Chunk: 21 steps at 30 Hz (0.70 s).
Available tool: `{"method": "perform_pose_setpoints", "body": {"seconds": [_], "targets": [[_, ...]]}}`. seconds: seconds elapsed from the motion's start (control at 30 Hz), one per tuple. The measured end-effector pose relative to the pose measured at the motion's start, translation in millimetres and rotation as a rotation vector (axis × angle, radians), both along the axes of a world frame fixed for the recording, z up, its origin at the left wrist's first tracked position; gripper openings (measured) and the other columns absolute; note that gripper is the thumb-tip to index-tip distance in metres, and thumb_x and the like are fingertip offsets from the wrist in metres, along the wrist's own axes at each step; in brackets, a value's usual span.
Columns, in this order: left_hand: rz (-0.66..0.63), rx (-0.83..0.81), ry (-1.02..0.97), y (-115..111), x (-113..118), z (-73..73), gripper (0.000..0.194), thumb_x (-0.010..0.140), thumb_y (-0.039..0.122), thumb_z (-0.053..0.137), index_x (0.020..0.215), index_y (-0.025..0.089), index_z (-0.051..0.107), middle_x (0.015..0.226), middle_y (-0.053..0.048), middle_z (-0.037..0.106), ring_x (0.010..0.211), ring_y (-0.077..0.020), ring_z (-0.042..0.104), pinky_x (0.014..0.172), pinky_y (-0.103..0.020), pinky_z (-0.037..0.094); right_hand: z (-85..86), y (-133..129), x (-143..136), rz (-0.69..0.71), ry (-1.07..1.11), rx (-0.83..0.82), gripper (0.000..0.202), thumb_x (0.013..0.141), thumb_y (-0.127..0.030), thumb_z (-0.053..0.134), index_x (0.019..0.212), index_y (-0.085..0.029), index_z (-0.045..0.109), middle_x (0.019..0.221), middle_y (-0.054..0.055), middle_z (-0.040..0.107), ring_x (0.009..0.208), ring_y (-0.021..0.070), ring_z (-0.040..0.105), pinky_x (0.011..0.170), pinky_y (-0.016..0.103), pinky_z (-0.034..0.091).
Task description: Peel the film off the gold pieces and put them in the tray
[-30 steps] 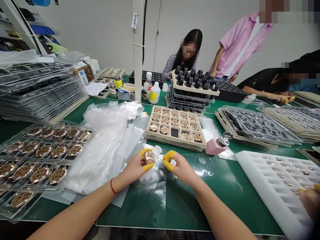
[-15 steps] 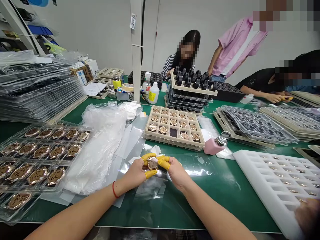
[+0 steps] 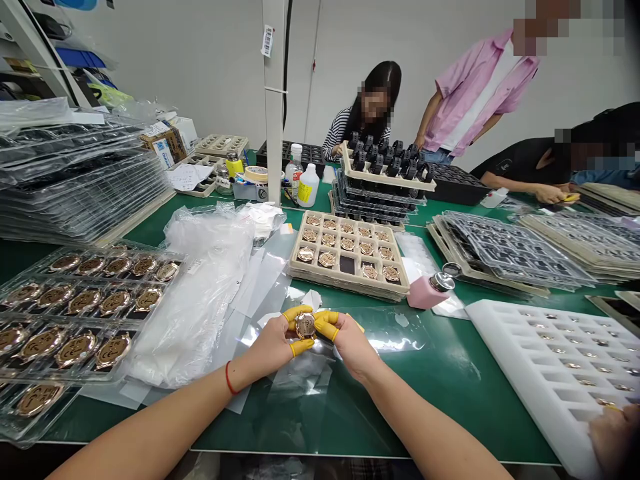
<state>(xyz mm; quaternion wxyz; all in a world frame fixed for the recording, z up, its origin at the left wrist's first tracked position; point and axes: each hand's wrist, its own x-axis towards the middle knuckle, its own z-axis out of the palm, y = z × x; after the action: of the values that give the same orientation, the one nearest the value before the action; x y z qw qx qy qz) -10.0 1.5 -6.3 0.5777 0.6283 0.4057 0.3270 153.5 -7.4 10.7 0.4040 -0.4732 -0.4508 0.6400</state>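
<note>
Yellow finger cots cover the tips of both hands. My left hand (image 3: 274, 341) grips a round gold watch case (image 3: 305, 325) by its left edge, above the green table (image 3: 365, 413). At the case's right edge, my right hand (image 3: 350, 340) has thumb and fingers pinched against it. The engraved back of the case faces up. Just beyond the hands, a beige tray (image 3: 350, 285) holds rows of similar gold cases, with one compartment showing bare black. Clear film (image 3: 410, 333) lies under and beside my hands.
Clear trays of gold cases (image 3: 80, 303) and plastic bags (image 3: 185, 320) lie left. A pink bottle (image 3: 429, 293) and a white foam tray (image 3: 530, 380) stand right, another hand (image 3: 615, 433) at the tray's edge. Stacked trays and three people are farther back.
The watch case has tilted slightly in my fingers, so its engraving shows more clearly. Both hands keep nearly the same place.
</note>
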Motion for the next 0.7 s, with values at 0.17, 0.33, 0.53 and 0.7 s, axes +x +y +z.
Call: {"method": "perform_pose_setpoints", "body": {"seconds": [0.17,0.33,0.53,0.7], "targets": [[-0.002,-0.037,-0.011,0,0,-1.2,0.050,0.071,0.021,0.066,0.118,0.022,0.050,0.105,-0.005,0.063,0.089,-0.0196,0.062,0.080,-0.034,0.052,2.8,2,9,-0.041,-0.405,0.204,0.022,0.076,-0.040,0.059,0.075,-0.018,0.062,0.083,0.004,0.063,0.080,0.0193,0.055,0.072,0.030,0.041],[-0.039,-0.146,-0.088,1,0,-8.0,0.055,0.072,0.020,0.066,0.120,0.022,0.042,0.107,-0.006,0.057,0.093,-0.0196,0.060,0.084,-0.036,0.050,9.4,10,42,0.048,-1.483,0.399,0.017,0.083,-0.028,0.054,0.087,-0.014,0.063,0.087,0.013,0.062,0.087,0.0276,0.056,0.074,0.035,0.038],[-0.106,-0.167,-0.126,3,2,-16.3,0.054,0.073,0.021,0.066,0.120,0.022,0.041,0.110,-0.006,0.054,0.096,-0.0192,0.058,0.088,-0.036,0.047,-8.0,3,60,0.180,-1.672,0.192,0.017,0.088,-0.030,0.052,0.090,-0.014,0.057,0.092,0.012,0.058,0.085,0.0257,0.058,0.057,0.027,0.033],[-0.096,-0.140,-0.110,3,3,-19.3,0.052,0.073,0.023,0.067,0.120,0.023,0.044,0.109,-0.006,0.056,0.095,-0.0198,0.057,0.085,-0.036,0.047,-11.1,-11,50,0.086,-1.446,0.211,0.019,0.092,-0.031,0.042,0.084,-0.017,0.053,0.085,0.009,0.058,0.072,0.0224,0.058,0.056,0.028,0.034]]}}
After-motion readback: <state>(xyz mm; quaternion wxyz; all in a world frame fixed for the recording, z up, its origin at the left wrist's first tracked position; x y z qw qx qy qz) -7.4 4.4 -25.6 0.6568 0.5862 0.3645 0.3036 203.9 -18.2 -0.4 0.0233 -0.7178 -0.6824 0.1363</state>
